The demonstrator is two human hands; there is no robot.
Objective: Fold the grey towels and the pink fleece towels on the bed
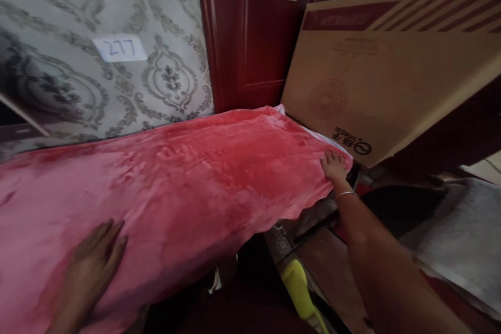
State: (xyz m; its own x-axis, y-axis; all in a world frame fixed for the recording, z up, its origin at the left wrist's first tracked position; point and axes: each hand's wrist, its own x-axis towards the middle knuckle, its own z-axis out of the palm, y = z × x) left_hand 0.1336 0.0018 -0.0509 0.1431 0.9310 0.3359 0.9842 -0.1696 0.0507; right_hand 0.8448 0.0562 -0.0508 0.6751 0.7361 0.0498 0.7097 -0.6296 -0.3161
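A plush pink-red blanket (203, 167) is spread over a long surface, with wrinkles near its middle and its front edge hanging unevenly. My left hand (92, 261) lies flat on the paler left part, fingers stretched out. At the far right end, my right hand (334, 166) rests on the blanket near its corner with the fingers spread; a bangle circles that wrist. A strip of white shows along the blanket's right edge beside this hand. Neither hand grips anything that I can see.
A large cardboard box (376, 68) leans past the blanket's right end. Behind are patterned wallpaper (172, 78) with a paper label (119, 48) and a dark red door (250, 31). Below stands a yellow-green plastic object (298, 289); grey fabric (465, 240) lies at right.
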